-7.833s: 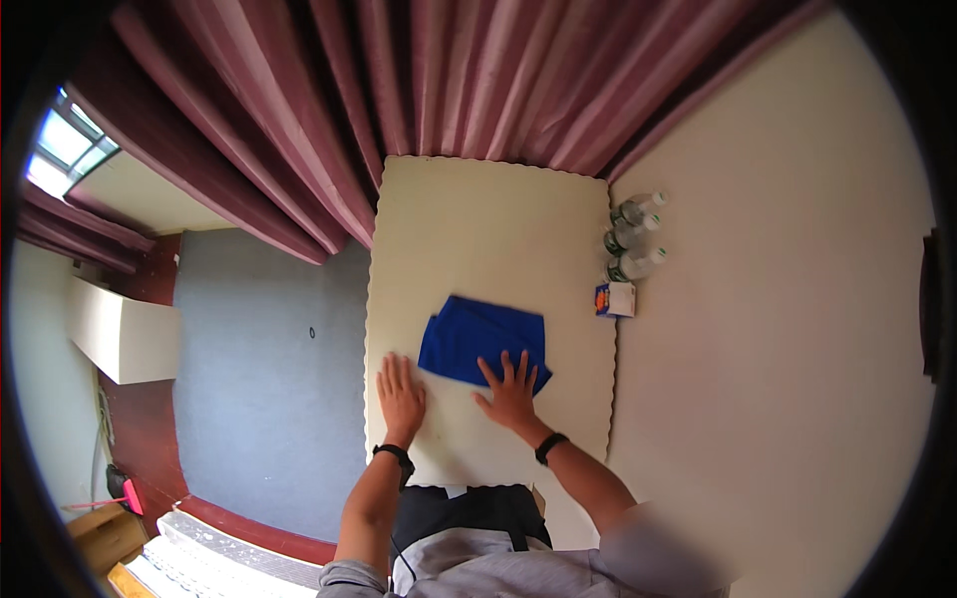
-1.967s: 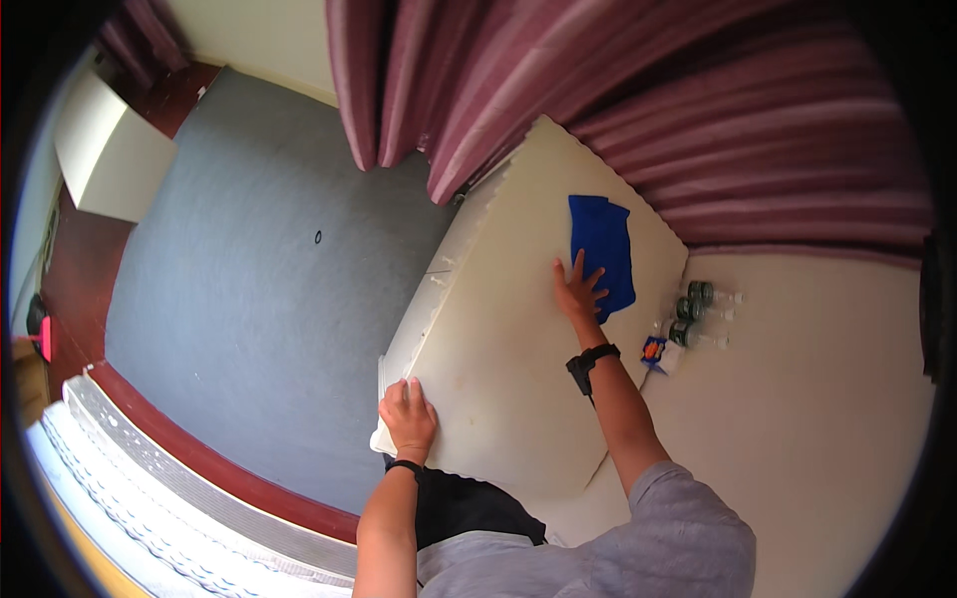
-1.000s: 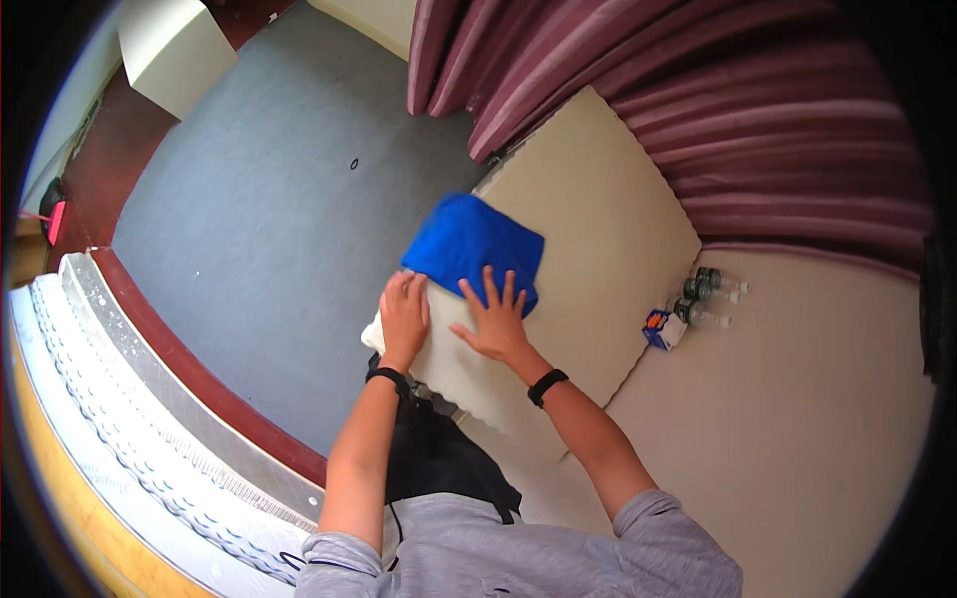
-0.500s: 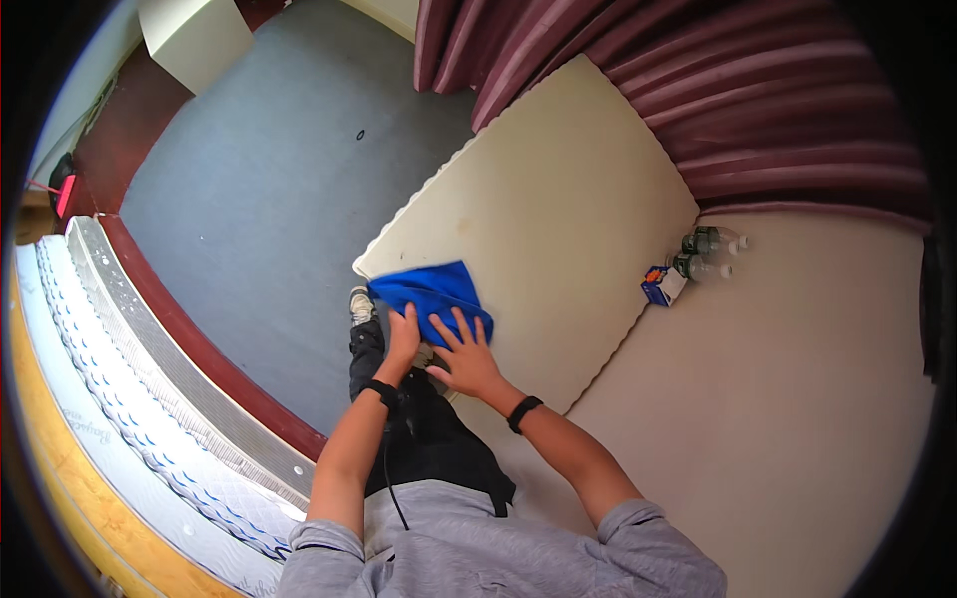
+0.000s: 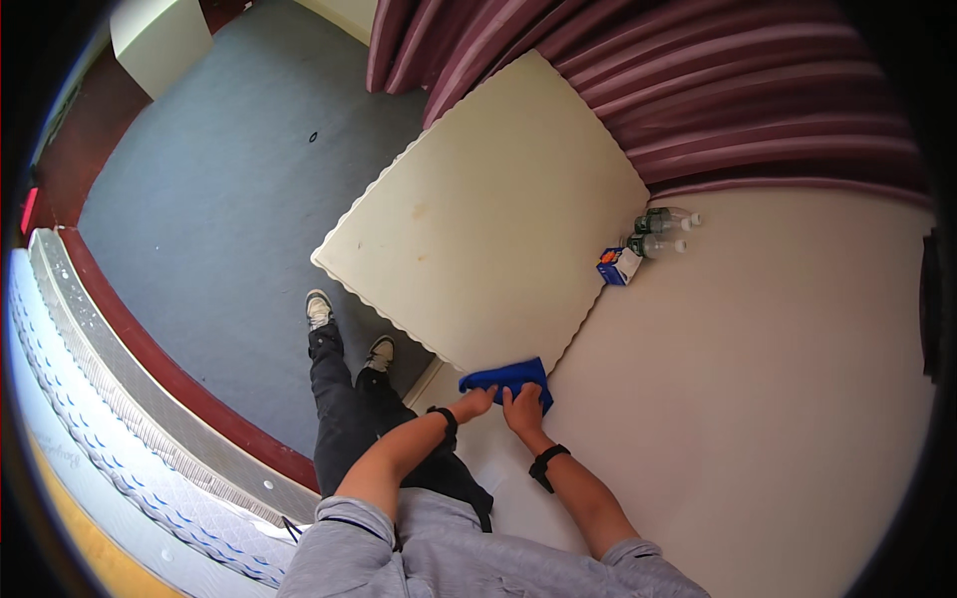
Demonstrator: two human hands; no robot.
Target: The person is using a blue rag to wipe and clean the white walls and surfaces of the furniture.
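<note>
A blue cloth (image 5: 523,375) lies bunched at the near corner of a cream tabletop with a scalloped edge (image 5: 469,219). My left hand (image 5: 473,404) pinches the cloth's near left part between thumb and fingers. Close beside it, my right hand (image 5: 523,411) has its fingers curled onto the near right part of the same cloth. The far portion of the cloth rests against the table's corner. Small brownish marks show on the otherwise plain tabletop.
Two clear plastic bottles (image 5: 660,245) lie beside a small blue-and-white box (image 5: 619,266) at the table's right corner, on a pale surface (image 5: 738,399). Purple curtains (image 5: 718,110) hang behind. Mattresses (image 5: 150,429) line the left; my shoes (image 5: 319,310) stand on grey floor (image 5: 229,219).
Both hands have moved right and nearer, bringing the cloth from the table's left side to its near corner. The cloth is more bunched, and spread fingers have closed on it.
</note>
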